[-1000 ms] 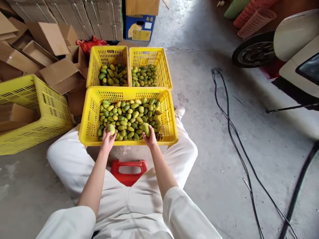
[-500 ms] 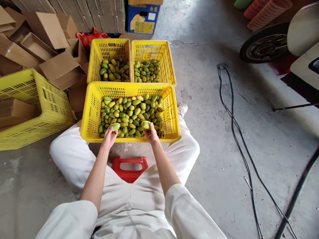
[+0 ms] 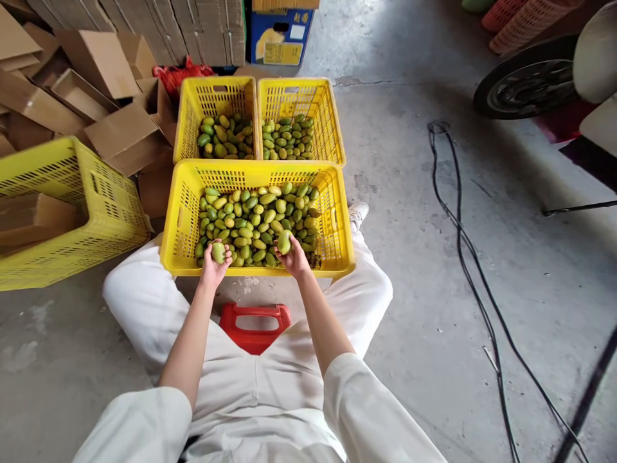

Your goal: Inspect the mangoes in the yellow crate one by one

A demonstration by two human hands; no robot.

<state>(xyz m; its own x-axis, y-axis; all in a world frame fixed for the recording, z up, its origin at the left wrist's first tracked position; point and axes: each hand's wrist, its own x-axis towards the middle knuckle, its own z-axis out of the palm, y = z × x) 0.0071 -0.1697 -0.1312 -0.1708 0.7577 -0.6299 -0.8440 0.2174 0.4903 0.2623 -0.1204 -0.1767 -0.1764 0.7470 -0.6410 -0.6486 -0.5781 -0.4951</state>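
Note:
My left hand (image 3: 213,263) is closed around a green mango (image 3: 218,253), its broad face turned up at me. A second green mango (image 3: 284,242) is gripped in my right hand (image 3: 292,257), tilted upright between thumb and fingers. Both hands are over the near edge of a large yellow crate (image 3: 255,271), which holds many loose green and yellowish mangoes (image 3: 258,222). Behind it stand two more yellow crates, the left one (image 3: 214,83) and the right one (image 3: 330,122), each with mangoes on the bottom.
Cardboard boxes (image 3: 108,64) lie heaped at the left behind another yellow crate (image 3: 110,199). Below my hands a red plastic stool (image 3: 255,337) shows between my legs. Black cable (image 3: 463,238) runs over the floor at right, near a wheeled vehicle (image 3: 530,80). A blue carton (image 3: 279,38) stands at the back.
Both mangoes have been turned in my hands, from lying lengthwise to more end-up. My hands stay over the crate's near side. The whole view has shifted slightly.

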